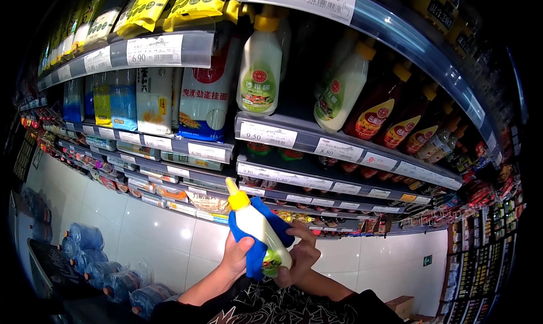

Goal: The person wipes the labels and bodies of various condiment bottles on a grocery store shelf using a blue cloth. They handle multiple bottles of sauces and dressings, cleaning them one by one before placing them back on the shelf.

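A white squeeze bottle with a yellow nozzle cap and green label is tilted in front of my chest, its tip pointing up and left. A blue cloth wraps round its sides. My left hand grips the bottle through the cloth, thumb across the front. Curled round the lower right side and base, my right hand holds the bottle too; some of its fingers are hidden behind it. Similar white bottles, one upright and one further right, stand on the shelf above my hands.
Dark red sauce bottles line the shelf to the right. Packs of noodles and yellow bags fill the left shelves. Large water jugs stand at lower left, and a cardboard box sits at lower right.
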`<state>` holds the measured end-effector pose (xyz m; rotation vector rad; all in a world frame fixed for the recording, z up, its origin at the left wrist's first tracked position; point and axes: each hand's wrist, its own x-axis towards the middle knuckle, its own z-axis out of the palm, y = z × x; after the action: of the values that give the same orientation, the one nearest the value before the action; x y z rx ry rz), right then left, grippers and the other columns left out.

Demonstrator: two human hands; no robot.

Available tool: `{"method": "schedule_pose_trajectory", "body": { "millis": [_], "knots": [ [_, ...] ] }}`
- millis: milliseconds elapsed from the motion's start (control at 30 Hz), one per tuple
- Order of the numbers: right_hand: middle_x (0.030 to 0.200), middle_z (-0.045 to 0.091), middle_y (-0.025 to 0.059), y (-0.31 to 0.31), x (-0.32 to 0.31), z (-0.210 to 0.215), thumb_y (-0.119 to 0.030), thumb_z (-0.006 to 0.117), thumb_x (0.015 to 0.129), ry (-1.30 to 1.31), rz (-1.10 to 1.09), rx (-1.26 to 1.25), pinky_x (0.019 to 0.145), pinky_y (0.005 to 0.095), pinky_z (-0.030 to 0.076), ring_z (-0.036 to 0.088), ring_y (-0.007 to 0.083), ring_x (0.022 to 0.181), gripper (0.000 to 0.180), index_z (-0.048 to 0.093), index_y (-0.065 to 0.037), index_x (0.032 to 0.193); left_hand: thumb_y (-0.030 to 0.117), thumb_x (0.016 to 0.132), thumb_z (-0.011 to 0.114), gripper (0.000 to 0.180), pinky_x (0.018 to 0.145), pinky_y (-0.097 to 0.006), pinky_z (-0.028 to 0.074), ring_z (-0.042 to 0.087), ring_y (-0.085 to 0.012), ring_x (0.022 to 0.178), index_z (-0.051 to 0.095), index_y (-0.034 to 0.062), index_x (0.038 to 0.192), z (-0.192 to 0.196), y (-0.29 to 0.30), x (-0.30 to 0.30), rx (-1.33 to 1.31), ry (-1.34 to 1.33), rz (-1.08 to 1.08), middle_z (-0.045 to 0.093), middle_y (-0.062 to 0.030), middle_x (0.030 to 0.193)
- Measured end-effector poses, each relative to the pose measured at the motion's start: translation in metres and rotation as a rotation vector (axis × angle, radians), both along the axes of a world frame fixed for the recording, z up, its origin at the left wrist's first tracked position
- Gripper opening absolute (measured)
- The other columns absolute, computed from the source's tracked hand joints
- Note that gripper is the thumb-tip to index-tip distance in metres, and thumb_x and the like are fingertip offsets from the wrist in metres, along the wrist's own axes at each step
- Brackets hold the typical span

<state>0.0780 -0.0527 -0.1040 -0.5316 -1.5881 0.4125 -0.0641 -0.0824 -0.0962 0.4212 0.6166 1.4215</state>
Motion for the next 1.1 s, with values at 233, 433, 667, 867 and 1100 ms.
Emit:
{"method": "schedule_pose_trajectory", "body": {
  "millis": [233, 433, 667, 867, 1100],
  "knots": [
    [0.117, 0.054, 0.0256, 0.007, 0.002, 0.027, -0.044, 0.051, 0.092, -0.249, -0.147, 0.035, 0.106, 0.0585, 0.030, 0.052, 0.0388, 0.117, 0.046, 0.044, -0.003, 0.111, 0.031, 0.078, 0.082, 0.083, 0.101, -0.036, 0.047, 0.057, -0.0215, 0.117, 0.037, 0.0042, 0.143, -0.008, -0.005, 0.009, -0.005, 0.008, -0.076, 0.055, -0.0098, 0.129],
    [0.123, 0.056, 0.0247, 0.018, -0.002, 0.019, -0.040, 0.047, 0.094, -0.090, -0.029, -0.065, 0.107, 0.0578, 0.027, 0.054, 0.0374, 0.117, 0.044, 0.050, -0.002, 0.115, 0.024, 0.077, 0.082, 0.079, 0.099, -0.034, 0.046, 0.057, -0.0191, 0.116, 0.039, 0.0023, 0.140, 0.006, -0.010, 0.014, 0.090, 0.209, -0.001, 0.057, -0.0088, 0.126],
    [0.138, 0.049, 0.0210, 0.027, 0.010, -0.005, -0.035, 0.056, 0.094, -0.251, 0.381, -0.446, 0.107, 0.0443, 0.035, 0.048, 0.0345, 0.127, 0.068, 0.033, 0.003, 0.145, 0.017, 0.079, 0.079, 0.074, 0.100, -0.035, 0.046, 0.058, -0.0187, 0.114, 0.040, 0.0007, 0.139, 0.008, 0.006, -0.006, 0.285, 0.504, 0.038, 0.057, -0.0092, 0.126],
    [0.121, 0.063, 0.0110, 0.043, 0.016, 0.062, -0.018, 0.075, 0.084, -0.125, 0.678, -0.966, 0.094, 0.0330, 0.049, 0.060, 0.0163, 0.109, 0.050, 0.056, -0.001, 0.126, 0.012, 0.075, 0.080, 0.076, 0.101, -0.034, 0.046, 0.058, -0.0166, 0.116, 0.043, 0.0018, 0.140, 0.009, 0.002, -0.022, 0.225, 0.479, -0.448, 0.059, -0.0073, 0.125],
    [0.101, 0.069, 0.0144, 0.028, 0.005, 0.063, -0.016, 0.073, 0.082, 0.017, 0.383, -0.871, 0.090, 0.0381, 0.052, 0.066, 0.0220, 0.096, 0.034, 0.059, 0.003, 0.108, 0.030, 0.096, 0.063, 0.053, 0.094, -0.029, 0.047, 0.059, -0.0134, 0.109, 0.049, -0.0008, 0.137, -0.020, 0.015, -0.005, 0.272, 0.337, -0.157, 0.061, -0.0058, 0.124]
  ]
}}
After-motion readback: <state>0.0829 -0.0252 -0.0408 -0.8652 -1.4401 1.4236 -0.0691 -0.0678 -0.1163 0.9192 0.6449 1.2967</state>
